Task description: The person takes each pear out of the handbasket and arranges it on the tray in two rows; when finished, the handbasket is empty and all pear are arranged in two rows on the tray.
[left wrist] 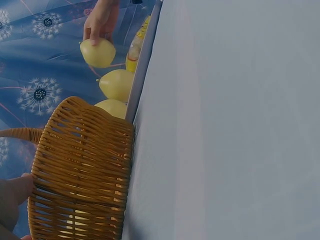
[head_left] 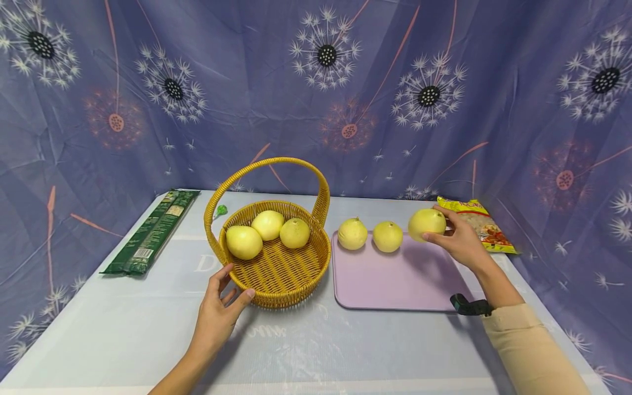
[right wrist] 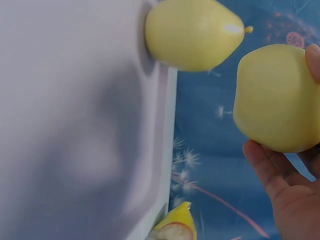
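In the head view the right hand [head_left: 461, 241] grips a yellow fruit [head_left: 425, 224], lifted above the far right part of the lilac tray [head_left: 385, 280]; its fingers are partly hidden behind the fruit. The hand blocks part of the yellow bag [head_left: 496, 235], so the print is broken off. Two fruits [head_left: 387, 237] sit at the tray's far edge, side by side but apart. The left hand [head_left: 217, 312] rests against the near left side of the wicker basket [head_left: 291, 299], thumb and fingers spread. Three more fruits [head_left: 244, 242] lie inside, covering the far left of its floor. A small green object [head_left: 221, 210] beyond the handle is too small to identify; a green packet [head_left: 153, 233] lies left on the surface [head_left: 306, 356].

In the left wrist view the basket's wall hides its contents, with pale yellow glimpsed through the weave, and covers part of one tray fruit. The left hand is cut off at the edge.

In the right wrist view the held fruit and right hand run off the right edge. One tray fruit is clipped above, and only the bag's tip shows below.
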Available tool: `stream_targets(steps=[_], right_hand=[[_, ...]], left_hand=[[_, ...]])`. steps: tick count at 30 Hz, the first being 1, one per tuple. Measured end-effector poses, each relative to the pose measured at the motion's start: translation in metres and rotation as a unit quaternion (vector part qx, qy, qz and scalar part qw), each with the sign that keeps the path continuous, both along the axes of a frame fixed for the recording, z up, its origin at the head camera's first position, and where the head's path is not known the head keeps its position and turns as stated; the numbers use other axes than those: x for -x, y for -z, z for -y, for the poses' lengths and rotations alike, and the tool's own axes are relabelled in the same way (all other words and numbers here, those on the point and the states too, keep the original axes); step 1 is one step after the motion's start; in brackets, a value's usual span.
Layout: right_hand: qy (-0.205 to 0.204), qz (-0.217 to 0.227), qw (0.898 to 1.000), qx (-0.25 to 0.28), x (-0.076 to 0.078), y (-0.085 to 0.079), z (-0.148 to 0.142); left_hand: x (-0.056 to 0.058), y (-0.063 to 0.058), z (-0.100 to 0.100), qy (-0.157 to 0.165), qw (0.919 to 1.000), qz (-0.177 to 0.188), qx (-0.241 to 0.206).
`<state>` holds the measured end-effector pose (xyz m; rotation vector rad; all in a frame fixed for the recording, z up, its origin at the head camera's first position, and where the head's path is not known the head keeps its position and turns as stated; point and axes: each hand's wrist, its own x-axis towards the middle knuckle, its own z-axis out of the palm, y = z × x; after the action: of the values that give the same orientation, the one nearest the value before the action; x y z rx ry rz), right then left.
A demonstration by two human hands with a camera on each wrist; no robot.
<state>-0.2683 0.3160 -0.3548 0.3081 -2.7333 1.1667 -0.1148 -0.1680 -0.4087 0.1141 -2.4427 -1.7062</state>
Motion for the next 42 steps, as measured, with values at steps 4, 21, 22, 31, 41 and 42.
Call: stream_targets(steps=[4,21,22,31,41,42], right_hand=[[0.004,0.005,1.0,-0.004,0.003,0.003,-0.005],[0.028,0.035,0.997,-0.058,0.018,0.022,-0.021],[0.029,0.037,0.997,-0.061,0.018,0.023,-0.022],[0.036,0.053,0.995,-0.076,0.023,0.031,-0.025],[0.031,0.05,0.996,-0.068,0.027,0.039,-0.026],[0.031,0.049,0.996,-0.069,0.028,0.04,-0.027]], left_hand=[[0.0,0.0,0.0,0.0,1.0,-0.001,-0.001],[0.0,0.0,0.0,0.005,0.9999,0.003,-0.013],[0.0,0.0,0.0,0.006,0.9999,0.004,-0.013],[0.0,0.0,0.0,0.003,1.0,0.004,-0.007],[0.0,0.0,0.0,0.003,0.9999,0.004,-0.01],[0.0,0.0,0.0,0.003,0.9999,0.003,-0.009]])
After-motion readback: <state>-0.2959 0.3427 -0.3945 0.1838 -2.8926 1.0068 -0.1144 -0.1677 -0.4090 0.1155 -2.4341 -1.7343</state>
